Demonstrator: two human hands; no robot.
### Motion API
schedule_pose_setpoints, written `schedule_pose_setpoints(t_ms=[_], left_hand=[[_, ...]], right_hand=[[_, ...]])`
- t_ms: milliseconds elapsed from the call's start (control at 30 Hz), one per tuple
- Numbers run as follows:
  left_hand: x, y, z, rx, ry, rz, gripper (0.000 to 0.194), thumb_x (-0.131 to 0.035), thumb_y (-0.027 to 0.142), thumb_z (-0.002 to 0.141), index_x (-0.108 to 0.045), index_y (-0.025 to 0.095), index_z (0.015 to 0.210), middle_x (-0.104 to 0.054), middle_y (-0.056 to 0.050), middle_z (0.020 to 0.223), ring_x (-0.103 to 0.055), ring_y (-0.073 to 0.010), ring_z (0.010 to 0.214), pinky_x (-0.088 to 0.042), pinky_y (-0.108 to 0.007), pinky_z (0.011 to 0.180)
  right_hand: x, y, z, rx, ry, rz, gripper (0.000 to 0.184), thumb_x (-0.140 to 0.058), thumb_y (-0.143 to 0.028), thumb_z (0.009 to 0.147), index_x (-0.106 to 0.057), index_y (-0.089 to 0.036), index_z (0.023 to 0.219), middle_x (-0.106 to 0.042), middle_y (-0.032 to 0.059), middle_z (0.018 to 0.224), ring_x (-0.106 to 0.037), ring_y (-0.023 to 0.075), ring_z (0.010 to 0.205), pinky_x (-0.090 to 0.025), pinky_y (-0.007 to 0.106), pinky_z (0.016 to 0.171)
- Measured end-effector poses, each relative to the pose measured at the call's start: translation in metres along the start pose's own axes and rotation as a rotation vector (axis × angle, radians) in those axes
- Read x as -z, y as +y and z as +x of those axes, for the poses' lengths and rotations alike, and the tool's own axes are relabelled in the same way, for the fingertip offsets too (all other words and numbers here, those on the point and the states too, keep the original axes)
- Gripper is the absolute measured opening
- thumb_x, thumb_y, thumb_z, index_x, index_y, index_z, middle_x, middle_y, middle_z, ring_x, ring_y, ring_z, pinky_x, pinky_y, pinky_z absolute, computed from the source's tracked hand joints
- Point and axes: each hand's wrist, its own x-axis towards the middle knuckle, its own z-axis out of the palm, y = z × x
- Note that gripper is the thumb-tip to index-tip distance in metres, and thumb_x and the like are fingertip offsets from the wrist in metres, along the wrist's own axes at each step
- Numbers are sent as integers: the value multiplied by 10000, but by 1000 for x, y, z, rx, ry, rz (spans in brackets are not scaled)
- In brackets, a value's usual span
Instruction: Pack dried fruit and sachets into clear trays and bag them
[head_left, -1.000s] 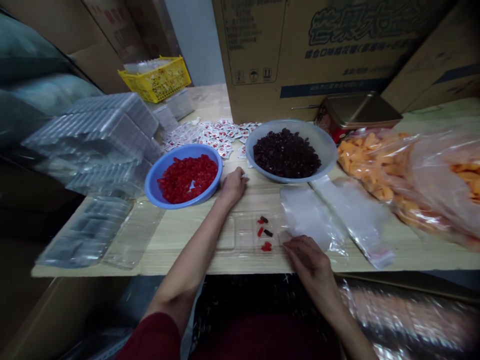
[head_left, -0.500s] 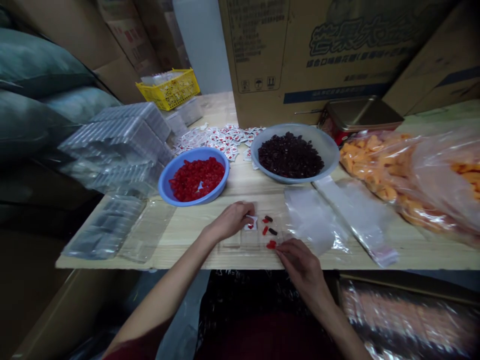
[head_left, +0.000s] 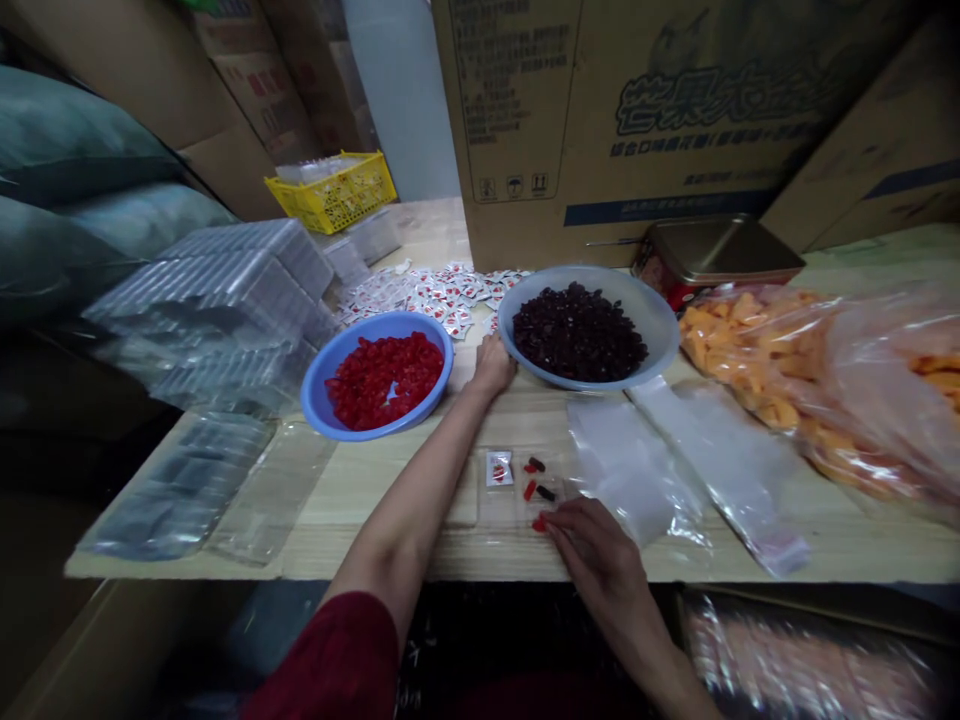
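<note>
My right hand (head_left: 596,540) pinches a small red candy piece (head_left: 538,523) at the lower right of a clear plastic tray (head_left: 499,515). In that tray lie a small white-and-red packet (head_left: 499,468) at the upper left and several red and dark pieces (head_left: 545,493) at the right. My left hand (head_left: 493,366) reaches far out, between the two bowls, at the near edge of a pile of printed packets (head_left: 446,295). Its fingertips are too blurred and foreshortened to show whether they hold anything.
A blue bowl (head_left: 311,395) holds red pieces; a pale bowl (head_left: 664,350) holds dark ones. Stacked clear boxes (head_left: 225,290) stand left. Flat clear bags (head_left: 626,450) and a bag of orange pieces (head_left: 780,360) lie right. A large carton (head_left: 525,225) stands behind.
My left hand has left the white packet lying in the tray and moved forward to the packet pile. My right hand stays by the tray with the red piece. The view has shifted slightly.
</note>
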Motion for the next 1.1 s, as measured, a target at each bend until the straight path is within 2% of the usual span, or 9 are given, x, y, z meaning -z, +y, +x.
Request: schedule_pose_setpoints(t_ms=[133,300,400,467,567,667,833,967,1100], left_hand=[[-5,-5,-18,-26,-35,56,231,-454,127,925,-670,125,1006,-601,-173,1197,-491,-278,1151,-405,-419,1000],[23,-4,-64,-35,-79,85,227,-481,140,928,-691,158,842,-658,-128,988,-558,-239,997,-461,-366,886],[48,8,-107,-22,22,-18,231,-483,235,965,-701,169,924,-674,-94,979,-578,-207,963,-458,-341,892],[60,21,-145,44,86,-242,249,-494,326,974,-693,177,972,-679,-60,929,-595,-180,869,-474,-308,810],[66,40,-204,225,27,-598,258,-526,400,954,-656,178,969,-646,-6,788,-572,-141,684,-454,-258,634],[61,54,-245,318,-21,-644,216,-543,381,946,-639,187,938,-642,6,782,-566,-136,677,-445,-259,635],[53,58,-259,186,30,-278,167,-529,286,950,-652,204,873,-664,-39,877,-559,-217,913,-428,-368,851],[57,54,-252,144,14,-157,158,-509,265,952,-627,210,863,-653,-51,869,-529,-243,930,-406,-397,841],[64,58,-255,189,54,-92,158,-510,266,950,-592,224,821,-646,-38,843,-523,-246,912,-384,-408,822]], right_hand=[[6,1,-4,-44,4,4,151,-530,-249,979,-678,-244,1009,-658,70,970,-635,218,943,-542,355,813],[-11,4,-1,84,8,-120,177,-534,-220,970,-665,-249,1085,-678,82,1124,-600,247,1118,-486,435,943],[-21,-1,9,262,-28,-273,276,-521,-165,962,-621,-260,1201,-647,72,1296,-501,280,1301,-380,517,1034],[-22,-4,15,308,-38,-309,287,-507,-142,964,-612,-265,1201,-633,59,1329,-468,272,1340,-333,528,1063],[-18,-4,17,289,24,-283,252,-524,-155,962,-618,-262,1170,-655,59,1269,-506,246,1294,-341,496,1060],[-16,0,11,265,38,-254,223,-535,-172,959,-640,-262,1134,-680,57,1184,-545,238,1233,-373,469,1023],[-21,2,-2,253,-6,-271,219,-534,-172,960,-657,-267,1115,-684,50,1185,-547,239,1220,-354,482,1041],[-25,2,-2,286,-54,-357,343,-543,-164,951,-606,-292,1263,-618,50,1348,-453,263,1332,-295,519,1085],[-32,3,1,302,-56,-375,334,-544,-165,954,-604,-274,1264,-607,40,1377,-418,271,1358,-249,536,1112]])
